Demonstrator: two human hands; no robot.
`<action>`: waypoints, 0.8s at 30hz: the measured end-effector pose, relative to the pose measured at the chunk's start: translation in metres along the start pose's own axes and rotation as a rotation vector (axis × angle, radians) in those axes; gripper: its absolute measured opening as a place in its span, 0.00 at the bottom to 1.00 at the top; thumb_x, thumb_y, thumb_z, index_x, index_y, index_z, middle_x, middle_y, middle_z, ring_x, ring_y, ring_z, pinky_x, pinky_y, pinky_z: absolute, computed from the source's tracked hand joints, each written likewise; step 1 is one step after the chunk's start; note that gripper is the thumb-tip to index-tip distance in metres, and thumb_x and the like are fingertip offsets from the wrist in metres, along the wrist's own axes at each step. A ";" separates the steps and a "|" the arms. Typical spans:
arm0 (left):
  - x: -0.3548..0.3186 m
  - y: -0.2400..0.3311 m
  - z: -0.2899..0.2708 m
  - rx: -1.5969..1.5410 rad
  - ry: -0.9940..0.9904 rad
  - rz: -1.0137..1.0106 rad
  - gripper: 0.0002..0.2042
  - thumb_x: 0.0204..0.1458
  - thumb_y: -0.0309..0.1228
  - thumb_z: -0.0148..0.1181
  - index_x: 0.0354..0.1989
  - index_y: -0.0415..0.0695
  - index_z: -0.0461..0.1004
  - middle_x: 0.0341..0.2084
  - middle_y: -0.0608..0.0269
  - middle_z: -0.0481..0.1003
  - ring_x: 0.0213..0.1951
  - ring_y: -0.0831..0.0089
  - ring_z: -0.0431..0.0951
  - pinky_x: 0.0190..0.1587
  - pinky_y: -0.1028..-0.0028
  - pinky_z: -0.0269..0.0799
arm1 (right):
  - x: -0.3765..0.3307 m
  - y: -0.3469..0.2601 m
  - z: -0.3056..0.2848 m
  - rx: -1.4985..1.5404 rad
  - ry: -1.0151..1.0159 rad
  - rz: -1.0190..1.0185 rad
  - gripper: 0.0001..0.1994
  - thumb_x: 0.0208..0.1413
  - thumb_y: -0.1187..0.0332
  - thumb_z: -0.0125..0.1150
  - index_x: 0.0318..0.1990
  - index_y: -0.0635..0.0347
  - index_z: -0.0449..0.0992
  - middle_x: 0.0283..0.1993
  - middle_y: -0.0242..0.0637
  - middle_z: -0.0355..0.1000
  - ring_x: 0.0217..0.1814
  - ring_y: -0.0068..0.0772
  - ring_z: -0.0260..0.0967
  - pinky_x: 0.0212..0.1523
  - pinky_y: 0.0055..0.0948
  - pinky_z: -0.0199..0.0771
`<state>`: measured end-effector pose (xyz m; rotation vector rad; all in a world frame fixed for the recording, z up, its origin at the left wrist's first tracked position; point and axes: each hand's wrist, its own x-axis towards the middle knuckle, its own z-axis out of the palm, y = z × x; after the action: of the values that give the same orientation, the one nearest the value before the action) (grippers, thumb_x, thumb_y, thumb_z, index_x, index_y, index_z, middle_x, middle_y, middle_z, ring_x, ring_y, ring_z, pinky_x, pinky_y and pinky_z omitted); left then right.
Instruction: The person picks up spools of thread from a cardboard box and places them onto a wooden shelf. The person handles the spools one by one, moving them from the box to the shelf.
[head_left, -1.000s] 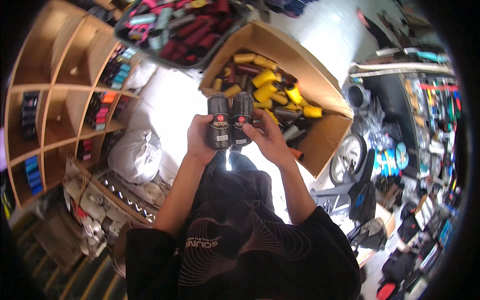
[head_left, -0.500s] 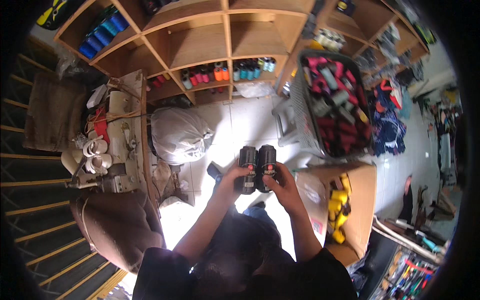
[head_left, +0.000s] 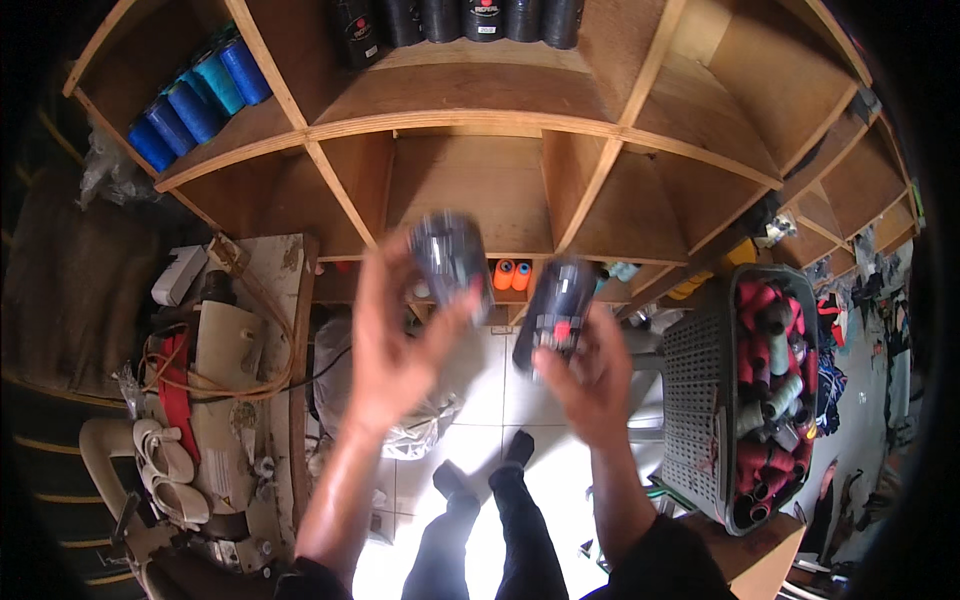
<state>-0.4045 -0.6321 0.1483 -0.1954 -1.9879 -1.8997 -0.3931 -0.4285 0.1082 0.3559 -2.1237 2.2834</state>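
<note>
Gripping a spool (head_left: 446, 250) in the left hand (head_left: 393, 355), a second spool (head_left: 555, 310) in the right hand (head_left: 592, 385), before the shelf (head_left: 470, 180); now standing nearer the shelf and holding both apart and tilted, no longer side by side.

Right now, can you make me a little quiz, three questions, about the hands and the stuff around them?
1. True or false: the left hand and the right hand each hold a black spool.

2. What colour are the two small spools that show between the hands?
A) green
B) orange
C) white

3. Fill the gap: the grey basket is on the person's ____ side.

Key: 1 true; 2 B; 3 right.
</note>
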 end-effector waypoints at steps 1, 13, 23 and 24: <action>0.030 0.010 -0.005 0.037 0.029 0.012 0.26 0.52 0.24 0.70 0.56 0.37 0.65 0.48 0.54 0.77 0.49 0.68 0.78 0.54 0.68 0.74 | 0.032 -0.009 0.010 0.001 0.010 -0.140 0.31 0.54 0.71 0.71 0.63 0.67 0.64 0.55 0.41 0.71 0.54 0.29 0.72 0.53 0.30 0.74; 0.271 -0.046 -0.024 0.792 0.577 0.452 0.20 0.47 0.25 0.70 0.47 0.32 0.72 0.38 0.46 0.75 0.42 0.47 0.78 0.45 0.58 0.74 | 0.346 -0.055 0.109 -0.507 0.528 -0.643 0.21 0.49 0.64 0.71 0.47 0.68 0.75 0.41 0.56 0.78 0.43 0.57 0.77 0.49 0.44 0.76; 0.260 -0.044 -0.017 1.117 0.456 0.278 0.12 0.50 0.25 0.63 0.42 0.35 0.73 0.37 0.46 0.79 0.42 0.51 0.80 0.46 0.55 0.75 | 0.374 -0.016 0.106 -0.792 0.268 -0.638 0.32 0.40 0.58 0.81 0.49 0.70 0.75 0.38 0.45 0.81 0.37 0.35 0.81 0.42 0.32 0.81; 0.261 -0.045 -0.019 1.140 0.448 0.300 0.11 0.49 0.26 0.63 0.41 0.37 0.74 0.37 0.46 0.80 0.42 0.50 0.80 0.45 0.55 0.75 | 0.370 -0.019 0.107 -0.765 0.272 -0.641 0.31 0.39 0.59 0.82 0.48 0.69 0.76 0.38 0.45 0.81 0.37 0.35 0.81 0.41 0.32 0.81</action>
<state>-0.6566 -0.6955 0.2015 0.2193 -2.1971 -0.3902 -0.7331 -0.5886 0.1950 0.5451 -2.1185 1.0326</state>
